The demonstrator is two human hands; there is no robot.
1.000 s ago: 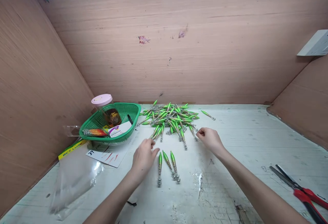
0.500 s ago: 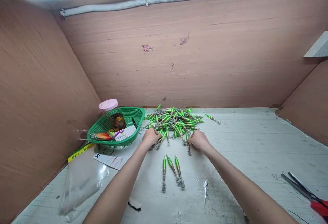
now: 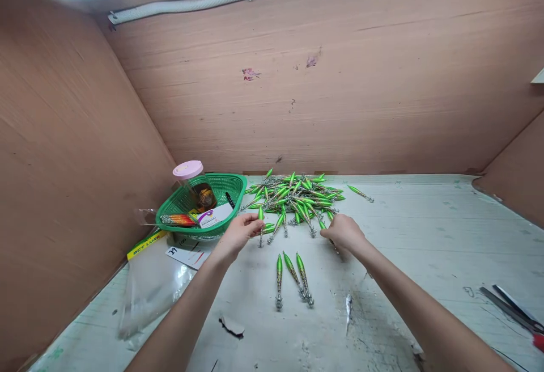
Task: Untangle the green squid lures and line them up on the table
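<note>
Lures have been separated from the front of the pile [image 3: 295, 195] within the last half second: where both hands were set against its edge, one lure is now pinched in each and drawn slightly outward. By this, it is judged, single pieces are being picked out two at a time. The left hand [image 3: 240, 235] is nearly closed, its lure [image 3: 260, 227] gripped between thumb and fingertips, green nose pointed away and hooks nearest the person. The right hand [image 3: 346, 232] is likewise closed in a pinch, its lure [image 3: 334, 245] slanted, with the hooks toward the lower right; whether either is lifted clear of the bench [image 3: 425, 236] cannot be told. Three lures [image 3: 292, 270] are left unmoved in front of the pile, the two rightmost close together at their hooks.
</note>
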